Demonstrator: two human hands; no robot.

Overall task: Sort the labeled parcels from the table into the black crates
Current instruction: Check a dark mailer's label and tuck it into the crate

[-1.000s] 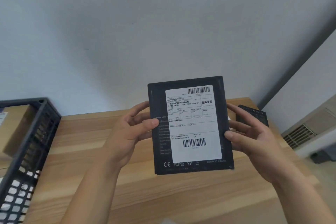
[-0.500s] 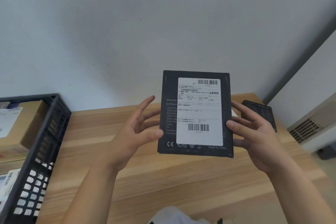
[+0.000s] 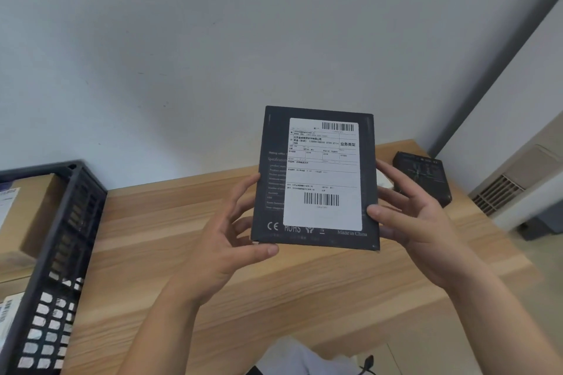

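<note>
left hand (image 3: 225,248) thumb slid under parcel (image 3: 316,176); right hand (image 3: 408,216) still pinching.

Plain grey wall (image 3: 213,39) behind wooden table (image 3: 182,253); vented white unit (image 3: 518,186) at right

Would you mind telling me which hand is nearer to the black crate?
The left hand. It grips the lower left edge of the labeled parcel, on the side facing the black crate. The right hand grips the parcel's right edge, farther from the crate.
</note>
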